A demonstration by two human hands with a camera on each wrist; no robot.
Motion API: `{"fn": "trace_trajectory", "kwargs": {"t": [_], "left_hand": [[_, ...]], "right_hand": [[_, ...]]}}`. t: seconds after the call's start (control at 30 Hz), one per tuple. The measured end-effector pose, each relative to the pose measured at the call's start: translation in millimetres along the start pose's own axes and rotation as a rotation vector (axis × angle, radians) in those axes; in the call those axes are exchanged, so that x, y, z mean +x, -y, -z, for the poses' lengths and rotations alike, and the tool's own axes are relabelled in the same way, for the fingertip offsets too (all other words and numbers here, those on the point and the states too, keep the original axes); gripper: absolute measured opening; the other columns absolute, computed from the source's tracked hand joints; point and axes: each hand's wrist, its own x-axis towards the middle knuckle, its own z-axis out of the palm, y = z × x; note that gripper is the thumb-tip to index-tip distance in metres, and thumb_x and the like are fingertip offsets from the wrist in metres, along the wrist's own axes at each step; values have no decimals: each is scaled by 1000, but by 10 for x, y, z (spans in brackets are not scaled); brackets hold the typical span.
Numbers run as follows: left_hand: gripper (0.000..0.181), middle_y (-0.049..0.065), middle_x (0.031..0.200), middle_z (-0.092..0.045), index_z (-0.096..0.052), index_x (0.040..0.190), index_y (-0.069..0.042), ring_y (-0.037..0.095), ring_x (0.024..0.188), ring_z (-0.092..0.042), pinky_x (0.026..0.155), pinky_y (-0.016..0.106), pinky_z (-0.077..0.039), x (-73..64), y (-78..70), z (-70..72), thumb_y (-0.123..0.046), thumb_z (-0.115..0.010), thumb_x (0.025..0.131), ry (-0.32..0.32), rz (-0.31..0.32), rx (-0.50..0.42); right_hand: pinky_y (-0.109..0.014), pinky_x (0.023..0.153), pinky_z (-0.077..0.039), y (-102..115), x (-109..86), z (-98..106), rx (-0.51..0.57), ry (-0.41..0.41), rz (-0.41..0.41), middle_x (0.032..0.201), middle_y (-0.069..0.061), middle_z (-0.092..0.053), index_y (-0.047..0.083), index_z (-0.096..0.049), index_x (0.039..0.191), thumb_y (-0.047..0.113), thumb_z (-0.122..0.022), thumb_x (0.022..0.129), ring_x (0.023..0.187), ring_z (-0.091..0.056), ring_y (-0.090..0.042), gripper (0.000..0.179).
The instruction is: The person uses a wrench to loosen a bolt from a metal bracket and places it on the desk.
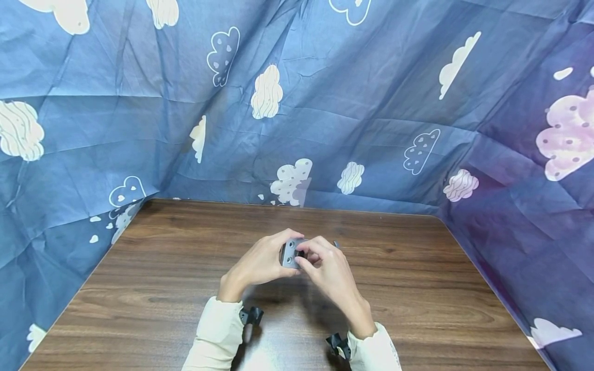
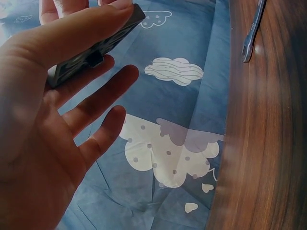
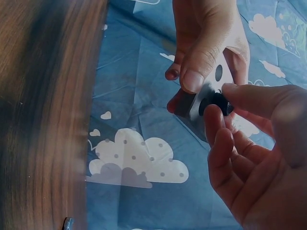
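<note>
My left hand (image 1: 264, 260) grips a small grey metal block (image 1: 289, 252) by its edges, thumb on one side and fingers on the other, above the table. Round holes show in the block's face. With thumb and index finger, my right hand (image 1: 331, 268) pinches a small black round piece, like a knob or bolt head (image 3: 220, 103), right at that face. In the left wrist view the block (image 2: 76, 67) appears edge-on, a dark stub protruding from its underside. Fingertips hide part of the black piece.
A metal open-ended wrench (image 2: 253, 36) lies on the wooden table (image 1: 162, 288), mostly hidden behind my right hand in the head view. Blue cloth (image 1: 325, 129) with white clouds hangs around the table's back and sides. Each wrist wears a black strap mount (image 1: 251, 315).
</note>
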Motion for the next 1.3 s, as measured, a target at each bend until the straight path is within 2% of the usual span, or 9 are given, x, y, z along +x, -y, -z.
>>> {"fn": "trace_trajectory", "kwargs": {"t": [0.23,0.57,0.87,1.07,1.3], "left_hand": [[64,-6,112,-66,-58,129,-20,6,84,-60,72,25,-50,-5,2,5,-26,-86,72,2,0,-2],[62,-9,110,-66,-58,127,-20,5,87,-61,75,26,-51,-5,12,7,-28,-86,73,-10,-9,-2],[62,-6,109,-67,-59,127,-19,7,86,-62,75,27,-52,-2,1,9,-28,-87,72,-19,-16,-8],[61,-7,109,-67,-59,127,-21,6,85,-62,74,26,-51,-1,0,7,-28,-87,73,-18,-12,-15],[62,-6,110,-67,-59,127,-20,7,88,-62,76,27,-52,-1,6,13,-28,-87,72,-18,-14,-13]], "right_hand": [[-26,69,-55,11,-1,3,-2,13,-2,92,4,-65,14,-74,99,7,-79,82,74,-66,-8,20],[-29,68,-55,14,-3,10,23,4,-26,96,0,-65,11,-70,109,15,-81,82,72,-62,-8,29],[-23,62,-52,8,9,-6,19,-24,-132,74,8,-64,14,-68,93,20,-80,83,64,-59,-3,17],[-22,61,-51,-4,10,-21,15,-21,-122,71,8,-64,13,-68,89,18,-82,81,63,-59,-2,16],[-23,62,-53,-2,10,-23,20,-23,-106,75,6,-64,13,-70,91,15,-83,79,64,-62,-4,18]]}}
